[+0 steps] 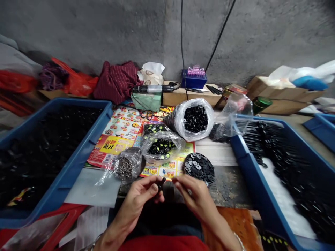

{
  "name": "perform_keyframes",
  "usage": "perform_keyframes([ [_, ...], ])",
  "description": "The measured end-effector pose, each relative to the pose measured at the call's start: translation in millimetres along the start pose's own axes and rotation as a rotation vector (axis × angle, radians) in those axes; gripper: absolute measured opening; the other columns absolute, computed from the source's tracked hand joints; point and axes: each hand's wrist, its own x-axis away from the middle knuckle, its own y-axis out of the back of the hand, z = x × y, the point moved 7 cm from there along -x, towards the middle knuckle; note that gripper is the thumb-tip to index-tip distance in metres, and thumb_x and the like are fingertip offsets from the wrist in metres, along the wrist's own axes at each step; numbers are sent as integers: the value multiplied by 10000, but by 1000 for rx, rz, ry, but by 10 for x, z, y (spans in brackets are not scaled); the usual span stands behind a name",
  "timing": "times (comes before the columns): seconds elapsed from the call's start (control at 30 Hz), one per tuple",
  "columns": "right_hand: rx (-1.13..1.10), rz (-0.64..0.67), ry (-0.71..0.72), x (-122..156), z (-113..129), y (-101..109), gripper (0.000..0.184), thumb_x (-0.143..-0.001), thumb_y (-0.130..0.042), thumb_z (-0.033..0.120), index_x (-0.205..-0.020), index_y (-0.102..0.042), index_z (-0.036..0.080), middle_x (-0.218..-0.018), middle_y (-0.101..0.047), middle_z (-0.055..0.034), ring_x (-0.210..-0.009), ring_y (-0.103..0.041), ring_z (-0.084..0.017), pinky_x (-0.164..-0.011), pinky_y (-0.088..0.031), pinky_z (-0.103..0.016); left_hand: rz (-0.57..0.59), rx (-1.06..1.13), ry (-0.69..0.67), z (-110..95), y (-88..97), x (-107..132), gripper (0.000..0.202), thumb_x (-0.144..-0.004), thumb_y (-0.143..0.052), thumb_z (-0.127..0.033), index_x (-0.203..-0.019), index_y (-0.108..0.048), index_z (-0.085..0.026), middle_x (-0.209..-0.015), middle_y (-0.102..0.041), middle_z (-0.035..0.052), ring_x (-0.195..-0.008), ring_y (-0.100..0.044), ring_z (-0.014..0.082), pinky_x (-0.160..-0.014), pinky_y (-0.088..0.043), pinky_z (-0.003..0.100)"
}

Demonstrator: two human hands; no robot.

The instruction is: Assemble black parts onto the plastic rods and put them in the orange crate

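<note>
My left hand (143,196) pinches a small black plastic part (162,182) between thumb and fingers, at the front edge of the bench. Just to its right, my right hand (195,195) is closed, thumb and fingertips together; whatever they may hold is too small to make out. Behind my right hand lies a round heap of flat black and grey discs (199,168). A clear bag of small metal screws (125,167) is beyond my left hand. Between them sits an open bag of black pieces with yellow-green ends (161,148). Further back stands a bag of glossy black pieces (196,118).
Blue crates with black parts flank me, a left crate (64,186) and a right crate (264,195). Printed flyers (117,139) cover part of the bench. At the back are an electric screwdriver (154,89) on a green box (146,101) and a blue box (193,81). Cables hang down the wall.
</note>
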Motion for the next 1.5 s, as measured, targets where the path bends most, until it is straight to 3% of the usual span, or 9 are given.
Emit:
perform_keyframes([
  [0.17, 421, 104, 63, -831, 32, -208, 230, -923, -487, 113, -1032, -679, 177, -938, -713, -82, -799, -663, -187, -685, -469, -248, -106, -92, -22, 0, 179, 35, 420, -739, -738, -465, -972, -645, -128, -669, -637, 10, -523, -492, 76, -504, -354, 182],
  [0.33, 559, 150, 119, -1185, -71, -491, 275, -869, -519, 47, -1079, -652, 165, -1009, -681, -87, -911, -615, -202, -730, -449, -250, -83, -93, -49, 31, 226, 79, 366, -787, -679, -475, -957, -556, -175, -656, -619, -11, -476, -443, 55, -466, -309, 162],
  [0.57, 511, 110, 134, -1215, -226, -510, 197, -880, -539, 72, -921, -686, 196, -905, -690, -52, -835, -597, -191, -711, -435, -251, -93, -87, -126, 123, 288, 28, 328, -681, -783, -297, -947, -628, -184, -776, -614, 6, -602, -506, 89, -457, -350, 144],
  [0.77, 407, 8, 153, -1145, -166, -301, 206, -898, -509, 78, -950, -678, 185, -934, -696, -54, -853, -609, -187, -752, -442, -255, -73, -129, -127, 69, 228, 23, 304, -703, -749, -287, -962, -650, -161, -759, -644, 20, -567, -527, 99, -490, -431, 177],
  [0.97, 185, -202, 95, -1165, -365, 141, 185, -851, -543, 107, -917, -696, 187, -871, -695, -49, -741, -619, -183, -662, -444, -253, -216, -450, -453, -636, 314, -228, 267, -759, -685, -250, -1016, -649, -189, -987, -694, 51, -843, -644, 172, -744, -503, 238],
  [1.13, 187, -227, 42, -1283, -567, 191, 189, -813, -568, 111, -870, -728, 195, -848, -712, -58, -742, -629, -204, -699, -450, -286, -331, -800, -526, -988, 434, -702, 243, -691, -702, -249, -922, -697, -176, -696, -666, -16, -466, -484, 89, -472, -374, 188],
  [1.23, 158, -249, 22, -1335, -613, 176, 200, -784, -579, 90, -841, -738, 198, -852, -722, -63, -774, -634, -216, -731, -457, -304, -312, -781, -516, -995, 469, -823, 267, -682, -700, -268, -926, -687, -161, -789, -694, 16, -470, -497, 85, -467, -378, 189],
  [1.37, 63, -288, 3, -1301, -547, 225, 181, -776, -590, 99, -834, -737, 186, -820, -724, -60, -725, -635, -201, -703, -476, -297, -310, -617, -511, -995, 463, -682, 321, -696, -712, -298, -976, -658, -152, -1063, -683, 86, -552, -558, 89, -517, -435, 200],
  [1.5, -143, -329, -48, -1006, -338, 271, 169, -824, -582, 180, -924, -718, 183, -910, -739, -61, -779, -660, -181, -680, -513, -261, -268, -295, -429, -893, 338, -457, 349, -676, -762, -273, -982, -646, -152, -885, -686, 47, -569, -559, 94, -516, -451, 185],
])
